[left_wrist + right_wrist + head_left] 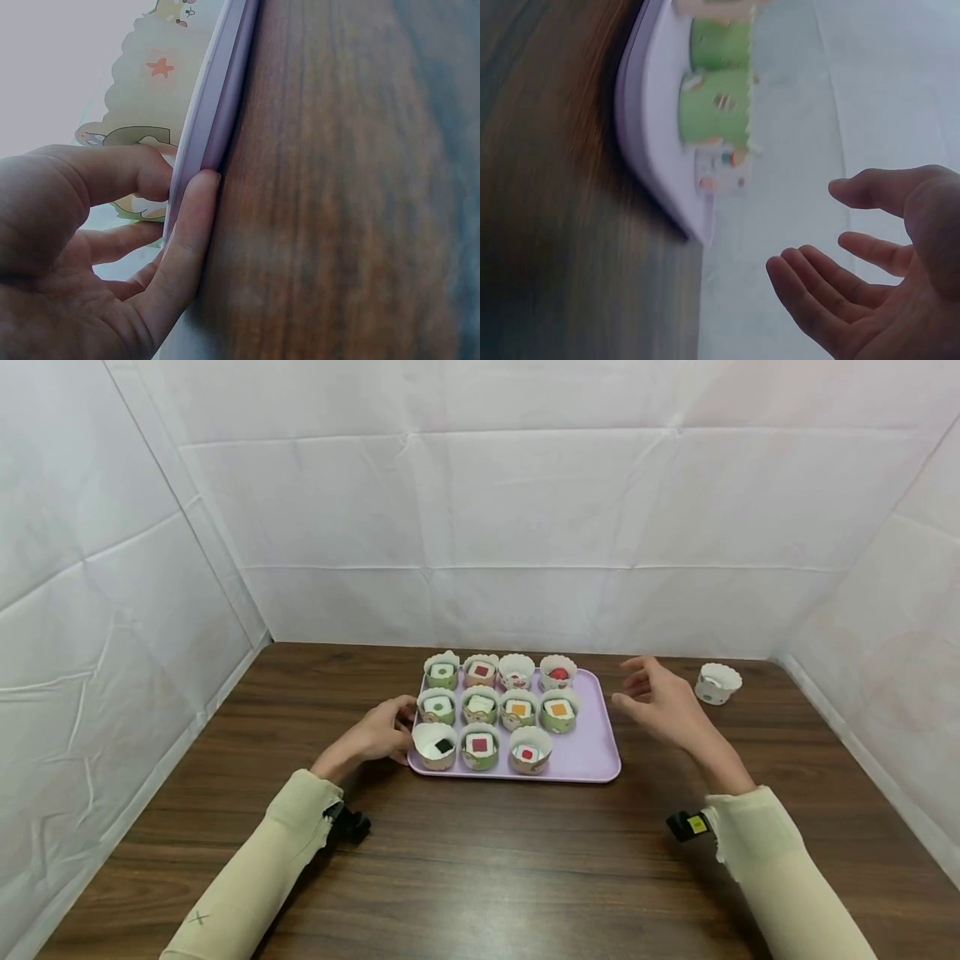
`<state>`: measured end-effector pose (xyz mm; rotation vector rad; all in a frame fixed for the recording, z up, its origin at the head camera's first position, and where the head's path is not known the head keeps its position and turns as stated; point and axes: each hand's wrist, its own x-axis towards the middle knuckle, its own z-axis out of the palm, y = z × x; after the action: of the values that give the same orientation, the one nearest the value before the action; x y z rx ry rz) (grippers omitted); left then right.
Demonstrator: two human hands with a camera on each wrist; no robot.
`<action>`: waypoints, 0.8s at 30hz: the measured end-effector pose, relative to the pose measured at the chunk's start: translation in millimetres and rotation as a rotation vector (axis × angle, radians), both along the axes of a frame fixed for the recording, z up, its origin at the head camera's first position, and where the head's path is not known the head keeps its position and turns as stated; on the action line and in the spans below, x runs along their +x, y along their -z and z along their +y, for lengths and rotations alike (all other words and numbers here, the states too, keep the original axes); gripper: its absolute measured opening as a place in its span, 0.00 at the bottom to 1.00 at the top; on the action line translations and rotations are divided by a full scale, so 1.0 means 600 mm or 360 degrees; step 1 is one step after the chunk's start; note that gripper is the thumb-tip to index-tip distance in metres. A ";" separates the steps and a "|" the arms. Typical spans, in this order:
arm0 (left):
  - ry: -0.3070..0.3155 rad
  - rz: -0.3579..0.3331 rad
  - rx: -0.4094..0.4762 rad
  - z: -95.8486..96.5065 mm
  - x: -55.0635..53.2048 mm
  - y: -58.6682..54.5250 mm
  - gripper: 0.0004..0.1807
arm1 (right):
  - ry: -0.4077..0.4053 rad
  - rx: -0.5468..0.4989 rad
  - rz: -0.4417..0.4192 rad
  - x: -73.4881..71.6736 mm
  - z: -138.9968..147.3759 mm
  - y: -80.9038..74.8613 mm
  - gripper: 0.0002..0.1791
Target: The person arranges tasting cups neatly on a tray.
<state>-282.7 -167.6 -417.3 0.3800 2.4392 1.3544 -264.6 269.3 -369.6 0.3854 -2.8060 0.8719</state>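
Observation:
A lilac tray lies on the table and carries rows of paper baking cups. My left hand holds its left rim; the left wrist view shows the fingertips pinching the tray edge. Small white blocks with coloured marks sit in most cups, such as an orange-marked block and a green-dotted block. One back-row cup holds a red ball. My right hand hovers off the tray's right side, fingers apart, holding nothing.
A separate white baking cup stands on the table beyond the right hand. White sheeting encloses the table at the back and both sides. Bare tray surface shows at the front right corner.

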 end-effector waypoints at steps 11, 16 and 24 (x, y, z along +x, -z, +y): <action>-0.0001 0.0000 0.0005 -0.001 0.001 -0.001 0.37 | 0.0108 -0.0027 0.0158 -0.016 0.072 0.009 0.27; 0.0004 0.0006 -0.0007 0.000 0.002 0.000 0.37 | 0.0240 -0.0031 0.0216 -0.019 0.108 0.017 0.25; -0.0004 0.0001 0.0000 0.001 0.002 -0.001 0.37 | 0.0423 -0.0133 0.0342 -0.026 0.159 0.024 0.23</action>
<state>-281.3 -167.2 -416.6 0.3775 2.4411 1.3557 -280.0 364.6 -384.2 0.0837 -2.5389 0.8299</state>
